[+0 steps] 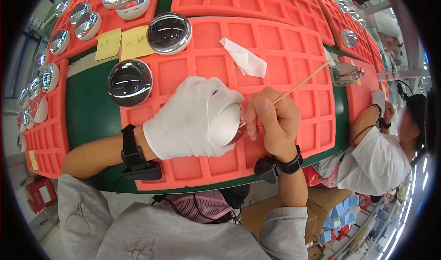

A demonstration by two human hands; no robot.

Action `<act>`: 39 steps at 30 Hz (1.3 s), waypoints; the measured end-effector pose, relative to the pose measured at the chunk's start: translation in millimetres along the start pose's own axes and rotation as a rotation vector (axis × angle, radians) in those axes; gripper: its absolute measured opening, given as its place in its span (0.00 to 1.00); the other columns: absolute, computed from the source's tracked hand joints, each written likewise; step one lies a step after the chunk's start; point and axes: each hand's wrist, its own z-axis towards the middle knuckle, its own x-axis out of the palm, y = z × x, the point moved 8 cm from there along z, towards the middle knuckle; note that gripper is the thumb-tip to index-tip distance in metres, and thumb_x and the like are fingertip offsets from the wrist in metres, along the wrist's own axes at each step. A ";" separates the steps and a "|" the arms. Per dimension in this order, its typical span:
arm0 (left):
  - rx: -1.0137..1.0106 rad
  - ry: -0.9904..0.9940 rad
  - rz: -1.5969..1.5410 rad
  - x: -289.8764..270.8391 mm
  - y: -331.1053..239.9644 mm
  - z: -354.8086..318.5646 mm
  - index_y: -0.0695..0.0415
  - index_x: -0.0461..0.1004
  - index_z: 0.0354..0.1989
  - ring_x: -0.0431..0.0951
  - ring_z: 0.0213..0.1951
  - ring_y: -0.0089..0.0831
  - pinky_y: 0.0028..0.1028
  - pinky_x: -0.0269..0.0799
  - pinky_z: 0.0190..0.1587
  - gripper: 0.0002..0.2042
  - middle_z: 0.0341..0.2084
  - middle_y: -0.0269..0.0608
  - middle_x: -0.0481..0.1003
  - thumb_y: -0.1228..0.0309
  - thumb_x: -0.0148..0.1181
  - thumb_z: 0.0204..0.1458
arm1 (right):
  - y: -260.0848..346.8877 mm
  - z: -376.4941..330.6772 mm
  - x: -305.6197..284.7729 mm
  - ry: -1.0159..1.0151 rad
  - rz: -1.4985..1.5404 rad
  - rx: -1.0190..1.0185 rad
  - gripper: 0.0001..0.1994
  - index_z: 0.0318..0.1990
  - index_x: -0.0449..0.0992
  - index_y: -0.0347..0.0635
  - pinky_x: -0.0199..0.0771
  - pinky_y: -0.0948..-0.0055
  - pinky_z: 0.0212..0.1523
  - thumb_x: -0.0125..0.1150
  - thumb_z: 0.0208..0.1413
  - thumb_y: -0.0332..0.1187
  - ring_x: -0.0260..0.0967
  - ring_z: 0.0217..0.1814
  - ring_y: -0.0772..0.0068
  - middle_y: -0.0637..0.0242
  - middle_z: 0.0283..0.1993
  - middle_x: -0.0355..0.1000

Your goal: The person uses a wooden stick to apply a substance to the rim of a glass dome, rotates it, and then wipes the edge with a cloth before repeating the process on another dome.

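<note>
My left hand (pixel 186 117), in a white glove, is wrapped round a white rounded device (pixel 224 126) above the red foam tray (pixel 209 158). The device's white shell faces the glove; a dark glossy edge shows on its right. Bare and closed, my right hand (pixel 277 122) pinches a thin wooden stick (pixel 302 82) that slants up to the right. Its lower end is at the device's dark side; whether it touches cannot be made out. Two dark glossy domed devices, one upper (pixel 169 33) and one lower (pixel 130 83), sit at the tray's left edge.
A folded white cloth (pixel 245 60) lies on the tray. Yellow notes (pixel 108 44) lie at its far left. Beyond it, a foam tray (pixel 98 19) bears several mirrored domes. A clear glass bottle (pixel 343 74) stands to the right, near a co-worker's gloved hand (pixel 378 98).
</note>
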 end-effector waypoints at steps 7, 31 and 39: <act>0.069 -0.184 0.111 -11.8 -12.2 -5.3 0.52 0.71 0.49 0.72 0.39 0.40 0.38 0.66 0.44 0.32 0.35 0.37 0.72 0.65 0.76 0.30 | 9.7 0.6 5.0 0.010 -0.038 -0.062 0.17 0.29 0.68 0.35 0.57 0.80 0.17 0.42 0.71 0.33 0.56 0.13 0.83 0.67 0.19 0.66; -0.078 -0.163 0.086 -6.9 -3.5 -9.4 0.54 0.70 0.50 0.72 0.37 0.41 0.36 0.67 0.41 0.33 0.36 0.40 0.71 0.68 0.78 0.29 | -2.2 1.7 1.8 -0.102 0.141 0.028 0.16 0.30 0.68 0.32 0.56 0.79 0.16 0.40 0.71 0.30 0.57 0.13 0.82 0.66 0.18 0.66; -0.073 -0.155 0.023 -6.1 -3.7 -7.4 0.55 0.70 0.50 0.72 0.37 0.41 0.36 0.67 0.41 0.34 0.36 0.41 0.70 0.68 0.78 0.29 | 19.4 0.6 10.9 0.096 -0.131 -0.254 0.16 0.31 0.68 0.33 0.56 0.81 0.15 0.39 0.72 0.31 0.56 0.12 0.83 0.66 0.19 0.66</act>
